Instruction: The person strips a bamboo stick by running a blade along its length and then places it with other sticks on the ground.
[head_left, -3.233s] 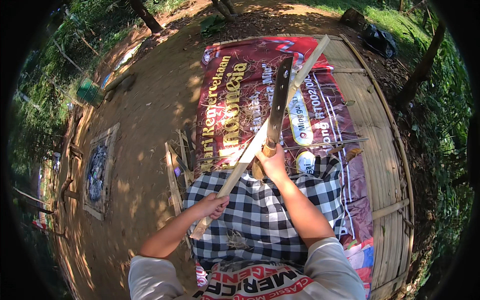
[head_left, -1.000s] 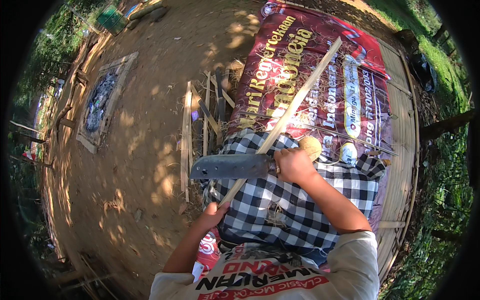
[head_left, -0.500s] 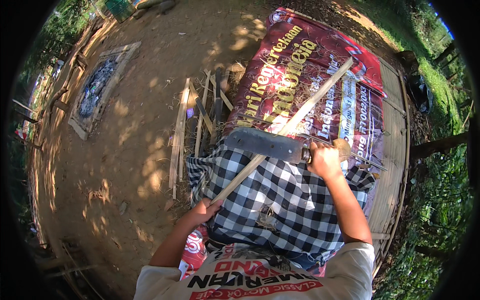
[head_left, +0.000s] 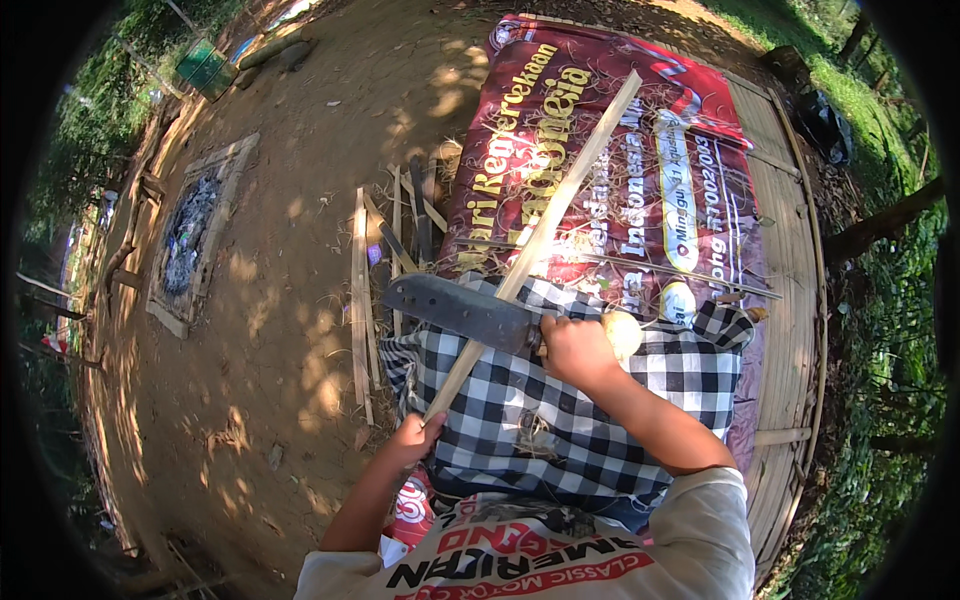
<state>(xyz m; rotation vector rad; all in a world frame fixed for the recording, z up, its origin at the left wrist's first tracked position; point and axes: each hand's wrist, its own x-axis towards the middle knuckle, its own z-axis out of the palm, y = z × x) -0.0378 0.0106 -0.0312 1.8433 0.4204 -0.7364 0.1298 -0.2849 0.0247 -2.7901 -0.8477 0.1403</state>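
Note:
My left hand point(head_left: 416, 438) is closed round the near end of a long pale wooden strip point(head_left: 545, 225), which slants away to the far right. In my right hand point(head_left: 582, 353) is the handle of a machete point(head_left: 462, 312); its rounded wooden butt point(head_left: 622, 335) shows past my fist. The broad dark blade lies across the strip, pointing left, over a black-and-white checked cloth point(head_left: 590, 400) on my lap. Whether the edge bites into the wood cannot be seen. Beyond the cloth, curly shavings lie scattered on a dark red printed banner point(head_left: 500, 170).
The banner covers a bamboo platform point(head_left: 785, 380). Several wooden strips point(head_left: 360, 290) lie on the dirt ground point(head_left: 270, 370) at the left. Farther left is a framed ash pit point(head_left: 195, 230), with a green bin point(head_left: 205, 68) behind. Plants border the right side.
The machete has slid left and toward me along the strip, its blade tipping down to the right. The strip's far end has swung left. My view has shifted slightly too.

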